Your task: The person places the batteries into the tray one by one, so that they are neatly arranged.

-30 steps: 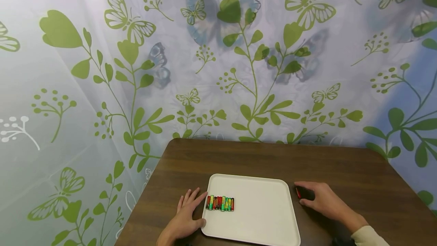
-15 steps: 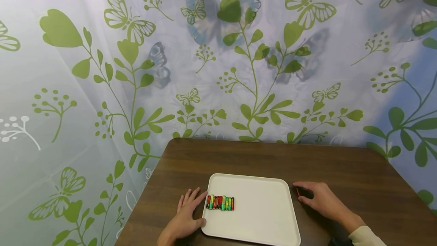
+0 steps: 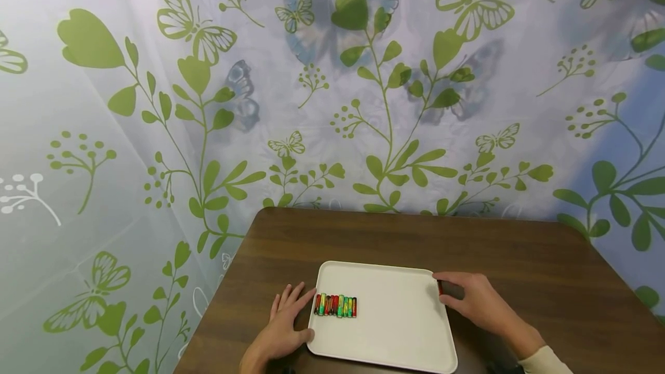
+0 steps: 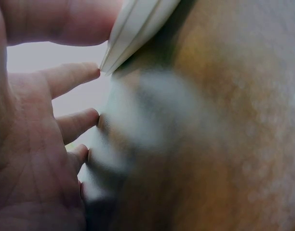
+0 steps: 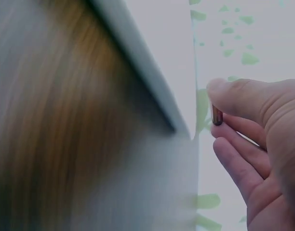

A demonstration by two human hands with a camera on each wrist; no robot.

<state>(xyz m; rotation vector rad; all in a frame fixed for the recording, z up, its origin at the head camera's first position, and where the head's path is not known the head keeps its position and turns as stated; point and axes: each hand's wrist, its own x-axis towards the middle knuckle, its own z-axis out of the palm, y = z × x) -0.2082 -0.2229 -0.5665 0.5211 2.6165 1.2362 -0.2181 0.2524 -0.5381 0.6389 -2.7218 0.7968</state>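
Observation:
A white tray lies on the table, with a side-by-side row of several red and green batteries near its left edge. My left hand rests with spread, straight fingers against the tray's left rim; in the left wrist view, the thumb and a fingertip of the left hand touch the tray rim. Above the tray's right rim, my right hand pinches a dark red battery between thumb and fingers. The right wrist view shows this battery mostly covered by the thumb.
A brown wooden table bears the tray. Behind and to the left hangs a pale curtain printed with green leaves and butterflies. A dark object under the right wrist is too hidden to identify.
My right hand has moved left with the battery, from the table right of the tray to the tray's right rim. The left hand and the row of batteries stay in place.

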